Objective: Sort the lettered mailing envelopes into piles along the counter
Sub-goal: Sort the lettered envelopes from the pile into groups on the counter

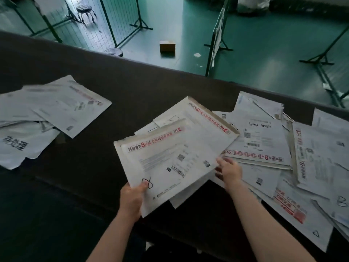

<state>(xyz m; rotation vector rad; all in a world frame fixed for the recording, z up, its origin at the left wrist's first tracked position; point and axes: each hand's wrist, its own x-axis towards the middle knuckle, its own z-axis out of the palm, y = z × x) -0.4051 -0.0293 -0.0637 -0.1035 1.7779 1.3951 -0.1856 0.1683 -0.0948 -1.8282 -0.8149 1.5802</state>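
My left hand (pixel 132 199) grips the near corner of a white mailing envelope (pixel 166 161) with red print, a barcode and a hand-drawn black letter by my thumb. It lies tilted over a few more envelopes (pixel 205 121) in the middle of the dark counter (pixel 132 87). My right hand (pixel 229 172) touches the right edge of that top envelope, fingers curled loosely at its corner. A wide heap of unsorted envelopes (pixel 302 161) spreads to the right, some marked with letters. A separate pile of envelopes (pixel 62 106) lies at the far left.
Beyond the counter's far edge is a green floor with metal-framed mesh barriers (pixel 120 21), a small cardboard box (pixel 167 45) and a stool (pixel 85 11). A torn white bag with black characters (pixel 18 146) lies under the left pile.
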